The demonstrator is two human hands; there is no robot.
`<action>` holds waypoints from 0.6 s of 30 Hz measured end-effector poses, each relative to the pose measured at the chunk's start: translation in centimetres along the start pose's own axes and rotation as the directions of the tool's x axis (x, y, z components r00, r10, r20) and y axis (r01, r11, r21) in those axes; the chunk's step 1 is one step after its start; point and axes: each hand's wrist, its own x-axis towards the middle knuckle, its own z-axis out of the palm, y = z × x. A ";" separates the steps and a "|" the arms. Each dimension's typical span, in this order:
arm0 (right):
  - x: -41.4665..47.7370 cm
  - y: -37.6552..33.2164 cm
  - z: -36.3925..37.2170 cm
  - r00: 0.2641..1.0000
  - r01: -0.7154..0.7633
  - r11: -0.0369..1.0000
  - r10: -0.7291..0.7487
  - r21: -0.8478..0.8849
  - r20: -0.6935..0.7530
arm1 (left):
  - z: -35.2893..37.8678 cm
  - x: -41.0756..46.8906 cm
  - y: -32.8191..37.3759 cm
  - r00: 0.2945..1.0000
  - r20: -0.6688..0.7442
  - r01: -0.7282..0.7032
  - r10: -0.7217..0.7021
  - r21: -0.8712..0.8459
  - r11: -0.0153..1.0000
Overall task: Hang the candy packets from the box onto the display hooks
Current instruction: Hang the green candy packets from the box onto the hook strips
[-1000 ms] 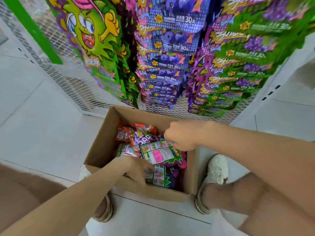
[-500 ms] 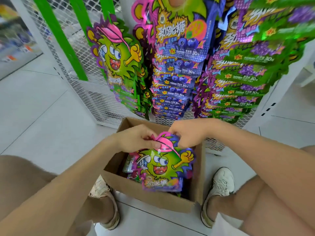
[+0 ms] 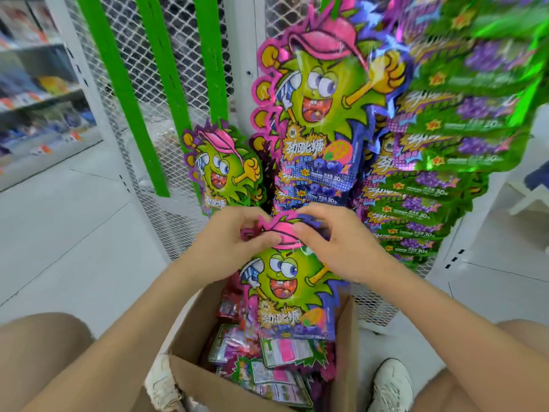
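Candy packet [image 3: 285,283] held over the box [image 3: 205,379] before the display
Fingers of left hand [image 3: 228,248] and right hand [image 3: 338,251] clamped on its pink top edge; yellow Chinese lettering across its front; hanging packets [image 3: 320,120] read "30"; box stands on a pale tiled floor [image 3: 74,233]; white mesh rack [image 3: 142,84] behind.

A shop, identical candy packets [image 3: 320,120] hanging in rows on a wire mesh rack [image 3: 133,63] at twelve o'clock, stocked shelves [image 3: 38,93] with orange labels [image 3: 46,149] at ten o'clock, tiled floor [image 3: 74,248]
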 end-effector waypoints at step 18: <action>7.9 -13.6 -14.6 0.870 0.152 0.827 -0.372 -0.541 -0.324 | -7.8 11.4 18.3 0.833 -0.490 -0.150 0.257 0.248 0.957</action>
